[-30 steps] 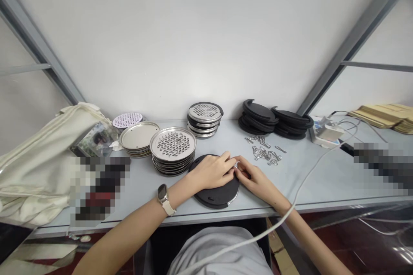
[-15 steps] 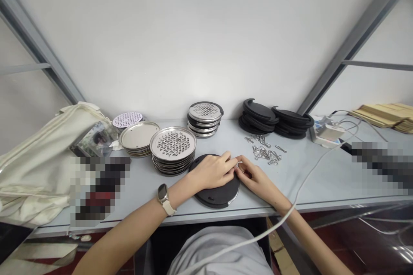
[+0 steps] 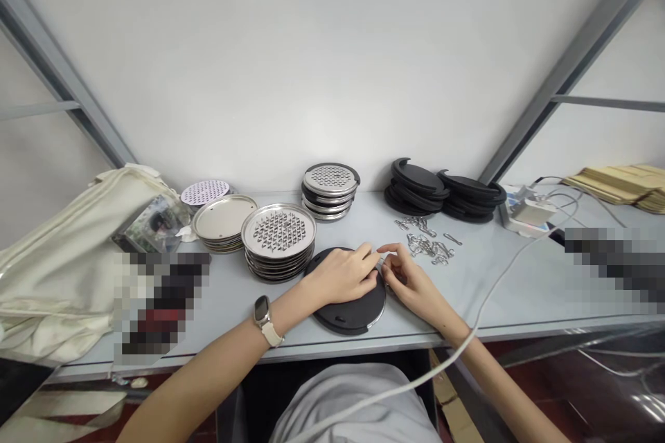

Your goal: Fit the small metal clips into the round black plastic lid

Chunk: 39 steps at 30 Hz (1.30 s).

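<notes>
The black disc [image 3: 348,315] is set flat near the front edge of the table [image 3: 499,291], just right of the grater stack [image 3: 279,249], and is partly covered by the left hand [image 3: 346,277], laid palm down with bent fingers; whether anything is pinched there cannot be told. The right hand [image 3: 408,284] is held at the disc's right rim, index finger stretched toward the left hand, the others curled; its grip cannot be made out. Clips [image 3: 429,248] are scattered beyond it.
</notes>
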{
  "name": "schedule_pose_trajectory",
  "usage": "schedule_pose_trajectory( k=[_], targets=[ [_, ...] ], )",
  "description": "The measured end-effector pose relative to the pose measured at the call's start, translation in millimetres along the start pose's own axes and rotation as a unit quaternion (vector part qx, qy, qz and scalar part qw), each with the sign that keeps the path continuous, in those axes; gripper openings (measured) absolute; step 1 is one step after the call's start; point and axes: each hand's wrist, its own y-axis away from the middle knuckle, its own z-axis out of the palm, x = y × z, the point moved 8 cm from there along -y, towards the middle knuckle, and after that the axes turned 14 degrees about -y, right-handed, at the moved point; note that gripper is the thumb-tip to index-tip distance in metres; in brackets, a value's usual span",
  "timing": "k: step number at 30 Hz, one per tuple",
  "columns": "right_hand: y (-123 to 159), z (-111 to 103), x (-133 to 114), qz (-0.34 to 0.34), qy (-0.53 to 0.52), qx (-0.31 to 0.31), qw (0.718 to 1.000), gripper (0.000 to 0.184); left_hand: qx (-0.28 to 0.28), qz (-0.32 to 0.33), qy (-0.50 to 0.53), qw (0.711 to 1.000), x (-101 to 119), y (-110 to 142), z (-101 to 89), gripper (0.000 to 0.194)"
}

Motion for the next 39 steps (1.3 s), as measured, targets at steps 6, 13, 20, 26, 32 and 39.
schedule_pose_trajectory(
  k=[6, 13, 20, 26, 32, 39],
  targets=[
    [-2, -7, 3, -0.002, -0.006, 0.029, 1.0, 0.023, -0.01, -0.007, 0.002, 1.0, -1, 0, 1.6, 0.017],
    [-3, -15, 2, -0.024, -0.019, 0.07, 0.997, 0.019, -0.016, -0.012, -0.006, 1.0, -1, 0, 1.9, 0.016],
    [-4, -13, 4, -0.026, -0.017, 0.054, 0.998, 0.018, -0.004, -0.061, 0.014, 0.998, -8, 1, -2.0, 0.024],
    [-4, -8, 1, -0.019, -0.008, 0.025, 0.999, 0.022, -0.017, -0.062, 0.009, 0.998, -9, 1, 3.9, 0.02],
    [-4, -7, -1, -0.031, 0.039, 0.013, 0.999, 0.024, -0.018, -0.058, 0.004, 0.998, -7, 1, 5.3, 0.018],
    [-3, -5, 3, -0.028, 0.02, 0.01, 0.999, 0.026, -0.028, -0.064, 0.022, 0.997, -9, 2, 6.1, 0.021]
  ],
)
